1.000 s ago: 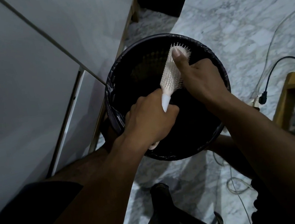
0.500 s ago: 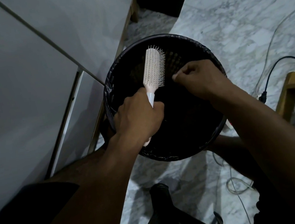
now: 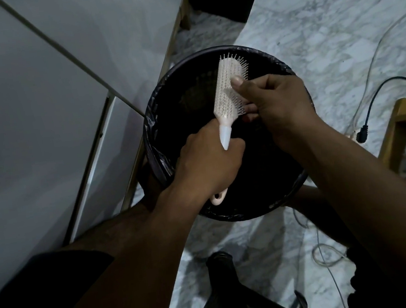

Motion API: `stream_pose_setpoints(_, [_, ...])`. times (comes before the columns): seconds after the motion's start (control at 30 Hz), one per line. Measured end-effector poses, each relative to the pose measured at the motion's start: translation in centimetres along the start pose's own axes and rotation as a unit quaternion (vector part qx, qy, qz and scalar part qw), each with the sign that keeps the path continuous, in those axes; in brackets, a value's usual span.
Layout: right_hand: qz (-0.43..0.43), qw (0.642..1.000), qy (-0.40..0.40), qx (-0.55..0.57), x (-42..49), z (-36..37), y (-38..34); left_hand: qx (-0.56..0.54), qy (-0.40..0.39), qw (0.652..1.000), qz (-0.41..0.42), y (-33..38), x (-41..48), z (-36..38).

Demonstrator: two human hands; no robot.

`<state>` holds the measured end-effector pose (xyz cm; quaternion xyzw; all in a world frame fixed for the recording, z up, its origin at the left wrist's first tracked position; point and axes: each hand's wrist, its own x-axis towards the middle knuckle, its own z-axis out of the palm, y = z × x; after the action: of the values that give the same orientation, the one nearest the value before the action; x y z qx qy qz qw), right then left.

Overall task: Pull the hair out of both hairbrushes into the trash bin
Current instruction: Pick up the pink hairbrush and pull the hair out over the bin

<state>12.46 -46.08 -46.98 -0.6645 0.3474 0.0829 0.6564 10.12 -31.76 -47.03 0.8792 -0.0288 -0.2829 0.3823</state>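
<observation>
A pale pink hairbrush [image 3: 227,92] with a whitish handle is held over the round black trash bin [image 3: 155,139], which has a dark liner. My left hand [image 3: 208,166] is shut on the brush handle; the handle's looped end sticks out below my fist. My right hand [image 3: 277,103] is against the brush head, thumb on the bristles and fingers curled under its right side. Any hair in the bristles is too fine to make out. Only one brush is in view.
A white cabinet [image 3: 38,110] stands close on the left. A wooden leg [image 3: 398,129] and a black plug with cables [image 3: 362,134] lie on the marble floor at right. A black chair base [image 3: 229,291] sits between my legs at the bottom.
My right hand pulled away from the brush as a pinched fist half a second ago, then came back onto the bristles. The brush head swung left and back toward the right.
</observation>
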Motion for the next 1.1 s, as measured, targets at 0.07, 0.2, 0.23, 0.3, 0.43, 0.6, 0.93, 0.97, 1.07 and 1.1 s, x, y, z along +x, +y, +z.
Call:
stream_pose_setpoints(0.07, [-0.02,0.999,0.025,0.026,0.1,0.1,-0.1,-0.025,0.0,1.0,0.007,0.1,0.0,0.1])
stream_pose_setpoints(0.2, [-0.037,0.998,0.05,0.023,0.0,0.1,0.1,-0.038,0.001,0.999,0.019,0.1,0.1,0.0])
stream_pose_setpoints(0.23, [-0.036,0.997,0.053,0.031,0.0,0.2,0.0,-0.042,0.004,0.999,0.02,0.1,0.1,0.0])
stream_pose_setpoints(0.3, [-0.02,0.996,0.07,0.053,-0.2,0.3,-0.4,-0.054,0.004,0.998,0.016,0.1,0.2,0.0])
stream_pose_setpoints(0.43, [-0.027,0.995,0.084,0.053,0.4,-0.3,-1.1,-0.075,-0.01,0.997,0.0,-0.1,0.3,0.1])
stream_pose_setpoints(0.6, [-0.089,0.987,-0.085,-0.105,0.0,-0.7,0.0,-0.087,-0.026,0.996,0.002,0.0,0.4,0.0])
stream_pose_setpoints(0.93, [-0.108,0.994,0.009,0.003,0.6,-0.8,0.0,-0.088,-0.049,0.994,0.032,0.0,0.3,-0.3])
stream_pose_setpoints(0.97, [-0.11,0.994,0.017,0.005,0.6,-0.8,0.0,-0.085,-0.053,0.994,0.034,0.0,0.3,-0.3])
stream_pose_setpoints(1.07, [-0.112,0.993,0.041,-0.008,0.6,-0.9,-0.1,-0.075,-0.057,0.995,0.04,-0.1,0.2,-0.2])
stream_pose_setpoints(1.1, [-0.113,0.992,0.048,-0.012,0.5,-0.9,-0.1,-0.069,-0.057,0.995,0.041,-0.2,0.2,-0.2])
